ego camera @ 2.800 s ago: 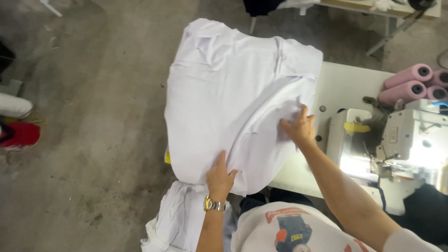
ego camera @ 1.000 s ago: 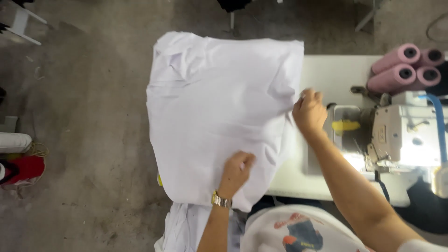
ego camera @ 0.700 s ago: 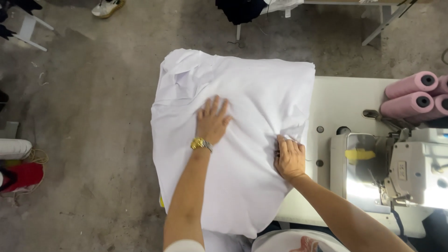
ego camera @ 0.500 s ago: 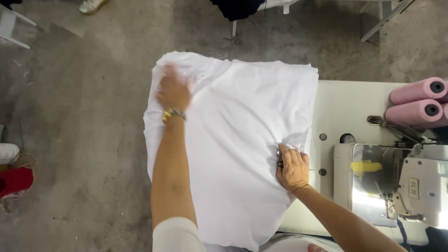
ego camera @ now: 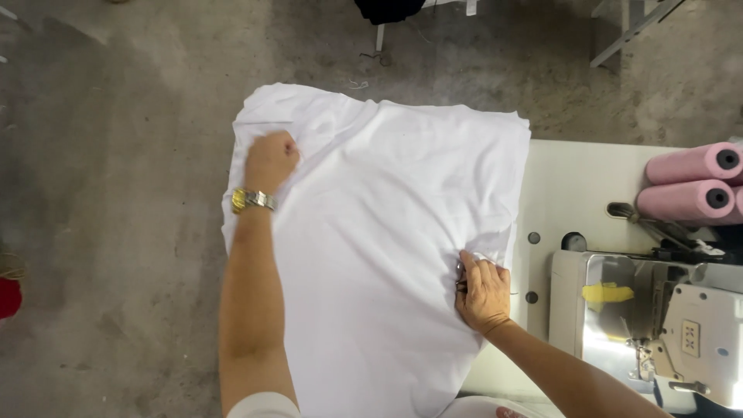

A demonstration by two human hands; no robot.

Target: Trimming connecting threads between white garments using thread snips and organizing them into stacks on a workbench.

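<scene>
A large white cloth (ego camera: 387, 232) lies spread over the left end of a white table and hangs past its edge. My left hand (ego camera: 271, 160), with a gold watch at the wrist, is closed in a fist, bunching the cloth near its far left corner. My right hand (ego camera: 481, 288) presses on the cloth's right edge, fingers curled and pinching a small fold there.
A white sewing machine (ego camera: 658, 325) with a yellow tag stands on the table (ego camera: 573, 186) at the right. Pink thread cones (ego camera: 689, 182) lie at the far right. Grey concrete floor (ego camera: 116, 193) spreads to the left; metal frame legs show at the top.
The cloth was held up and has been laid flat on the table. My left hand slid from the cloth's middle to its far left corner. My right hand stayed at the right edge.
</scene>
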